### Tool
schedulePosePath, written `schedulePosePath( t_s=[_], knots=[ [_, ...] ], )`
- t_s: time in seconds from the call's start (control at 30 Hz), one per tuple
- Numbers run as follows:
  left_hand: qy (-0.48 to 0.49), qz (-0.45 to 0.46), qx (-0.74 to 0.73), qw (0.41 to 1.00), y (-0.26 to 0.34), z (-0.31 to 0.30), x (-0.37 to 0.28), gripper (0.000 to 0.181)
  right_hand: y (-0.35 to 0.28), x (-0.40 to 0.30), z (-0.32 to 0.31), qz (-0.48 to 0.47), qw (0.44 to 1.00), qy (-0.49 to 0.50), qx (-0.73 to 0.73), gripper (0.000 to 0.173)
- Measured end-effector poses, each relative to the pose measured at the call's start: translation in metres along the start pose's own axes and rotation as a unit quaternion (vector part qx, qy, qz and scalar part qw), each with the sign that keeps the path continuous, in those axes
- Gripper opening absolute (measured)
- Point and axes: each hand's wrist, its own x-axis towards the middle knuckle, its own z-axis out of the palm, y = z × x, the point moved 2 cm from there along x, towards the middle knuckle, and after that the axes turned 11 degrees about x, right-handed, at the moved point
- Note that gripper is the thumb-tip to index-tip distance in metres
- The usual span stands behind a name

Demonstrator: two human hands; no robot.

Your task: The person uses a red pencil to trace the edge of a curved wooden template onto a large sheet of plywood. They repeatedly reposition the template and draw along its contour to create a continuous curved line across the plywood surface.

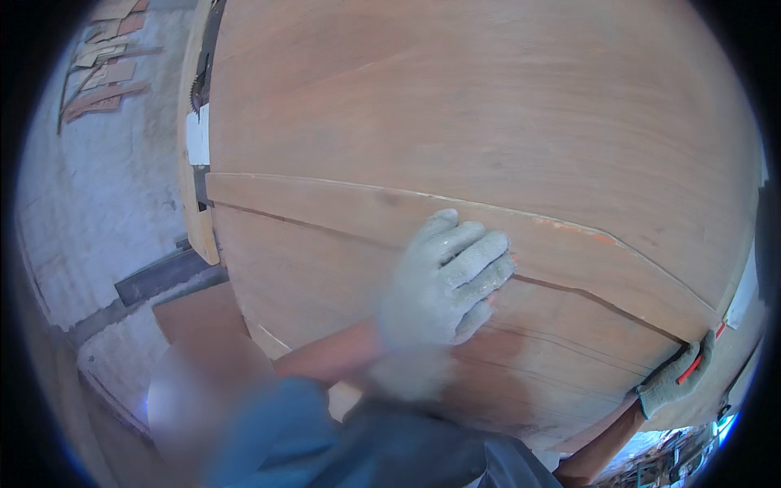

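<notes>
A long, narrow plywood strip (341, 204) with a bent outline lies across a large plywood sheet (464, 110). My left hand (464, 274), in a pale work glove, lies over the strip's lower edge with its fingers together and bent. Small red-orange bits show beside its fingertips; what is under the palm is hidden. At the strip's right end, by the sheet's edge, my gloved right hand (677, 372) holds a thin red stick (689, 369), perhaps a pencil, between its fingers. Several dark curved lines run over the wood below the strip.
A toothed blade (196, 94) shows beside the sheet's left edge, near a wooden rail (198, 226). Plywood offcuts (107, 100) lie on the concrete floor at upper left. A dark beam (161, 274) and a brown board (198, 311) are at lower left. Clutter shows at lower right.
</notes>
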Motion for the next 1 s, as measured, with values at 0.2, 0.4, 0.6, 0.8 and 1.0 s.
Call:
schedulePosePath(
  t_s=[0.2,0.4,0.6,0.8,1.0],
  knots=[
    [0.015,-0.012,-0.007,1.000,0.001,0.002,-0.002,0.042,-0.022,0.036,-0.035,-0.078,0.989,-0.036,-0.120,0.047],
    [0.085,-0.034,0.012,0.996,0.009,0.012,-0.002,0.029,-0.150,0.013,0.089,0.062,0.926,-0.310,0.207,0.038],
    [0.081,-0.014,0.013,0.997,0.007,0.003,0.000,0.045,-0.310,-0.082,0.268,0.094,0.683,-0.672,0.270,0.030],
    [0.026,-0.029,0.004,0.999,0.008,-0.005,-0.006,0.045,-0.381,-0.143,0.346,-0.090,0.618,-0.761,0.174,0.033],
    [0.040,-0.058,0.026,0.997,0.021,0.013,-0.015,0.041,-0.369,-0.128,0.320,-0.242,0.592,-0.723,0.261,0.035]
  ],
)
